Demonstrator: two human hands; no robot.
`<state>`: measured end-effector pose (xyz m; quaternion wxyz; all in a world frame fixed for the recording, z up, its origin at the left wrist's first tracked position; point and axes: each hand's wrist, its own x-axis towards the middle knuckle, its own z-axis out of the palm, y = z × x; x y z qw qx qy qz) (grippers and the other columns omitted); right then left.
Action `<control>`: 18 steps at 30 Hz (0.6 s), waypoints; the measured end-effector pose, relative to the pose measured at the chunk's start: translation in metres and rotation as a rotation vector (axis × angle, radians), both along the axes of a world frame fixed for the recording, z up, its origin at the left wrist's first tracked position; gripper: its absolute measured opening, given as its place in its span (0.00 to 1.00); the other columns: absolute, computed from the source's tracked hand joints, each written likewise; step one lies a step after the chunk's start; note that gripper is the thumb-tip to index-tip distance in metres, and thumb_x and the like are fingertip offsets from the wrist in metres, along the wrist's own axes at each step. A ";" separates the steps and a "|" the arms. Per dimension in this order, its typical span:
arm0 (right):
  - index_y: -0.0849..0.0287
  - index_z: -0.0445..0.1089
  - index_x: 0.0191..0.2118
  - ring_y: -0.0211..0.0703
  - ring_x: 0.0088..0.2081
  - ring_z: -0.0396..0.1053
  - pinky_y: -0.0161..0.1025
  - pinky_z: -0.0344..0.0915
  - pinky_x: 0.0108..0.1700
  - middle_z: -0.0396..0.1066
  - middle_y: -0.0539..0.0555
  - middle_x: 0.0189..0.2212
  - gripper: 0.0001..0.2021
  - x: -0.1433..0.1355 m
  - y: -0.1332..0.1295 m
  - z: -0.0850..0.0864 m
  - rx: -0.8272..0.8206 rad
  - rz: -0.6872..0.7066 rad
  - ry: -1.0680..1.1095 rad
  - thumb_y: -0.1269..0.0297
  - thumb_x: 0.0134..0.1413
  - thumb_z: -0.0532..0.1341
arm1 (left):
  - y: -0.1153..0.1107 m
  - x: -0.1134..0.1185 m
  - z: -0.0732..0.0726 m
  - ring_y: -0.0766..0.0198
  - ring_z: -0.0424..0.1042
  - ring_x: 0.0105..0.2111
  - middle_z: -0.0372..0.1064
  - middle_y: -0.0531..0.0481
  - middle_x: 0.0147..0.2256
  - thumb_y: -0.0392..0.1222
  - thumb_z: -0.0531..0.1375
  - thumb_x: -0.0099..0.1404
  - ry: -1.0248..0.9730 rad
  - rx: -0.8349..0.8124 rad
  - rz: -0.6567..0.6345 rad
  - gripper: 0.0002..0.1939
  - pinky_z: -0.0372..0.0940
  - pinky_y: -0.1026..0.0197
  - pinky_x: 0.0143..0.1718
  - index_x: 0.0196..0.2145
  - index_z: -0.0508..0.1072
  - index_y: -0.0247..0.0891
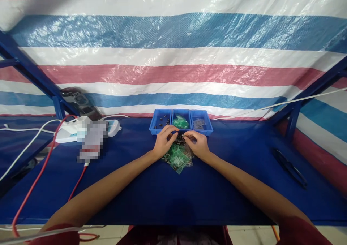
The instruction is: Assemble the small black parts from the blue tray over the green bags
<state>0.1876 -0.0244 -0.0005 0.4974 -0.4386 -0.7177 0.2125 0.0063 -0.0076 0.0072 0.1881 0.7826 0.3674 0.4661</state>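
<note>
My left hand (pixel 165 141) is over the left side of a small pile, thumb and fingers curved and slightly apart, with nothing visible between them. Across from it, my right hand (pixel 200 144) has thumb and fingertips pinched together on a small metallic piece (pixel 184 135), too small to name exactly. Small dark parts (pixel 180 140) lie between the hands. Nearer to me are green and clear plastic bags (pixel 178 159) with small pieces in or around them. Just behind my hands stands a blue three-compartment tray (pixel 152 130).
In the tray are a few dark parts (pixel 161 125) at left, green bags (pixel 180 122) in the middle and clear bags (pixel 199 123) at right. A white power strip (pixel 66 134) and red cable (pixel 45 169) lie left. Black glasses (pixel 289 167) rest right. Blue frame posts flank the table.
</note>
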 end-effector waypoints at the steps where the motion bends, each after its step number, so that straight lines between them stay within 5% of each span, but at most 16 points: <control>1: 0.59 0.70 0.35 0.41 0.30 0.71 0.38 0.69 0.36 0.73 0.54 0.31 0.08 0.000 0.000 -0.002 0.004 -0.006 0.024 0.61 0.56 0.57 | 0.000 0.000 0.000 0.72 0.63 0.24 0.64 0.46 0.42 0.43 0.54 0.67 0.019 0.012 -0.007 0.10 0.62 0.66 0.27 0.43 0.70 0.39; 18: 0.58 0.70 0.35 0.40 0.30 0.70 0.38 0.70 0.34 0.71 0.54 0.33 0.08 -0.001 0.000 -0.006 0.074 0.008 0.069 0.62 0.58 0.56 | 0.004 -0.002 -0.009 0.68 0.68 0.30 0.65 0.44 0.43 0.42 0.55 0.66 0.100 0.134 -0.070 0.12 0.68 0.62 0.33 0.46 0.71 0.41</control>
